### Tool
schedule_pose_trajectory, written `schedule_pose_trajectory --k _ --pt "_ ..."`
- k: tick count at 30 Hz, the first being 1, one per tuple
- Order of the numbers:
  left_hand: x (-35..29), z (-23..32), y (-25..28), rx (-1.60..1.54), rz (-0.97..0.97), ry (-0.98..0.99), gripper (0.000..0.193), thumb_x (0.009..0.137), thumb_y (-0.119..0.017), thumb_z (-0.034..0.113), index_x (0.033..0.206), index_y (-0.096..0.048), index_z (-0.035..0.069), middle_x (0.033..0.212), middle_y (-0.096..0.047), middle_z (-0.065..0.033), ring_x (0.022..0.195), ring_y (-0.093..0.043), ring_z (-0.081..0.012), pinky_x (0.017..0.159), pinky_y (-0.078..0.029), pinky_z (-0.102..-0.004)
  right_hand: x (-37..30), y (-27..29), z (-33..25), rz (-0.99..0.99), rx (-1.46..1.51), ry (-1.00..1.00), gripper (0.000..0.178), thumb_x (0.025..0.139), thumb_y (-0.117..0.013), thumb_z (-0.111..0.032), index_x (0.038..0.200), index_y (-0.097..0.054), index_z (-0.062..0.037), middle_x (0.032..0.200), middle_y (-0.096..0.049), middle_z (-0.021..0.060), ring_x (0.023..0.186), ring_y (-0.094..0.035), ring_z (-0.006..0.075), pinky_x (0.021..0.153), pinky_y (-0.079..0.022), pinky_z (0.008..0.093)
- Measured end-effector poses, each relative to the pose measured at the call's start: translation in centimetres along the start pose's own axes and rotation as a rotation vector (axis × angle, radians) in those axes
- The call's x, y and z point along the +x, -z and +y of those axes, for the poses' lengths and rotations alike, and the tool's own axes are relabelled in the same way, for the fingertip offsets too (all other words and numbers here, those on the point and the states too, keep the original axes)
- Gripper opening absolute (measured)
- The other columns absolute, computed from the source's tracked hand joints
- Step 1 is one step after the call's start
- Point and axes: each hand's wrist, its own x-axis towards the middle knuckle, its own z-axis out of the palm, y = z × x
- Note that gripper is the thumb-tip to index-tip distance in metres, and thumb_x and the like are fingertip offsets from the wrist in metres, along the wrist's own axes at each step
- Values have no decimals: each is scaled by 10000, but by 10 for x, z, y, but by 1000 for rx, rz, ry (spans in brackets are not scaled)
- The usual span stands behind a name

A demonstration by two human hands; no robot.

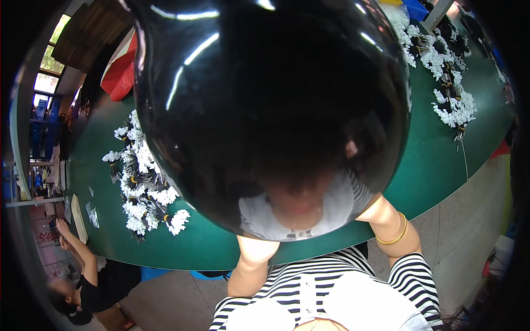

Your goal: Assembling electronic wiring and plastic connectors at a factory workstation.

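A large, glossy black rounded object fills the middle of the head view and mirrors part of my striped top. I cannot make out its kind. My left forearm and my right forearm, with a gold bangle on its wrist side, reach in behind it. Both of my hands and their fingers are hidden by this object, as is whatever they touch. Left of it, bundles of black wires with white ends, tied with yellow bands, lie heaped on the green table.
More white-ended wire bundles lie in a row at the far right. A red object and a blue bin stand at the back. At the lower left, another person in black sits by the table's edge.
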Motion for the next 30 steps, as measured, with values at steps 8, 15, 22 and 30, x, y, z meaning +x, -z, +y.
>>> schedule_pose_trajectory --k 8,15,22,30 --pt "2 -4 3 31 20 -98 221 734 -592 -46 942 -566 -116 863 -593 -153 793 -579 -186 744 -455 -283 -1 -1 11 -13 243 -47 164 778 -657 -71 912 -625 17 869 -634 82 790 -592 130 708 -481 270" --pt "5 -6 23 -127 -276 -11 603 822 -553 88 1336 -256 -11 1327 -373 -159 1223 -385 -267 1019 -320 -386 1 -1 13 -20 228 -34 188 775 -661 -71 935 -615 16 825 -627 67 777 -581 114 716 -472 260" --pt "-3 -1 -4 329 91 -178 153 722 -586 -120 869 -553 -93 818 -587 -129 724 -577 -152 702 -463 -249 4 -3 7 -12 37 52 197 734 -693 -80 893 -618 9 800 -625 73 741 -586 121 689 -474 260" --pt "5 -6 2 25 44 -96 135 742 -575 -86 876 -558 -91 873 -589 -147 807 -584 -188 781 -455 -294 1 1 19 -99 281 -45 187 757 -669 -71 915 -608 7 827 -616 59 767 -563 105 706 -460 250"
